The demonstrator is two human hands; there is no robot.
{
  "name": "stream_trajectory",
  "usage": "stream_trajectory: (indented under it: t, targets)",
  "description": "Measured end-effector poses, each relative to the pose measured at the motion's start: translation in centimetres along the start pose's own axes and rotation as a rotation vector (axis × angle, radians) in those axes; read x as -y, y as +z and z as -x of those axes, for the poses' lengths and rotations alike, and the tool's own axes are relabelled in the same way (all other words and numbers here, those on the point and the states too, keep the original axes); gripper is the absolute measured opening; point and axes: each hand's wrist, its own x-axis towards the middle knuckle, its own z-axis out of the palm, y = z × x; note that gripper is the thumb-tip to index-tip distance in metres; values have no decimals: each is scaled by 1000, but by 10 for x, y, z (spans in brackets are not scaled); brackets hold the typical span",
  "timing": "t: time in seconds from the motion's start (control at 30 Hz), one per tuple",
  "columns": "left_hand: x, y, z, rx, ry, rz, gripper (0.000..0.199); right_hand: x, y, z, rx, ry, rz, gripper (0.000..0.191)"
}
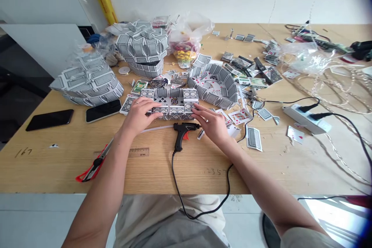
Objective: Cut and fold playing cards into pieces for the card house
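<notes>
A small open box made of folded playing cards (174,111) rests on the table between my hands, its patterned card backs outward and card faces showing inside. My left hand (141,113) grips its left end, with fingers over the top and the thumb at the front. At the right end, my right hand (213,124) presses its fingertips against the box's corner. Just in front lies a black hot glue gun (180,136) with an orange trigger, its cord running off the table edge. Beyond my right hand sits a larger open card tray (228,95).
Finished-looking card boxes (90,81) stand at back left, near two phones (50,119). A red utility knife (93,168) and a ruler (139,152) lie by my left forearm. Loose cards (240,116), a power strip (306,119) and tangled cords spread to the right.
</notes>
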Motion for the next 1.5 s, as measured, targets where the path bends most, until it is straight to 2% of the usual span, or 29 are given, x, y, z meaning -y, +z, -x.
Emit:
stream_trajectory:
  t: [0.33, 0.47, 0.57, 0.7, 0.77, 0.93, 1.1, 1.23, 1.3, 1.5]
  targets:
    - [3, 2, 1, -7, -11, 28, 29, 2, -1, -1, -2, -24, 16, 20]
    - [0, -3, 1, -2, -42, 30, 30, 3, -2, -1, 17, 6, 12, 20]
    - [0, -15, 2, 19, -127, 12, 46, 4, -2, 0, 25, 20, 11, 20]
    - [4, -34, 10, 117, -292, -93, 80, 4, -3, -1, 23, 5, 35, 21]
    - [5, -38, 17, 138, -336, -136, 85, 4, -5, -3, 20, -40, 70, 19]
    - [8, -33, 32, 70, -303, -96, 58, 22, -4, -20, 41, -161, 142, 20]
    - [12, -26, 39, -17, -282, 3, 50, 59, 22, -55, 269, -257, 113, 24]
    - [16, -27, 41, -10, -302, 60, 50, 75, 46, -81, 493, -188, 207, 35]
    - [18, -27, 42, -14, -311, 78, 49, 76, 55, -86, 560, -124, 228, 36]
    - [22, -20, 45, -49, -376, 149, 48, 71, 63, -82, 529, -10, 199, 27]
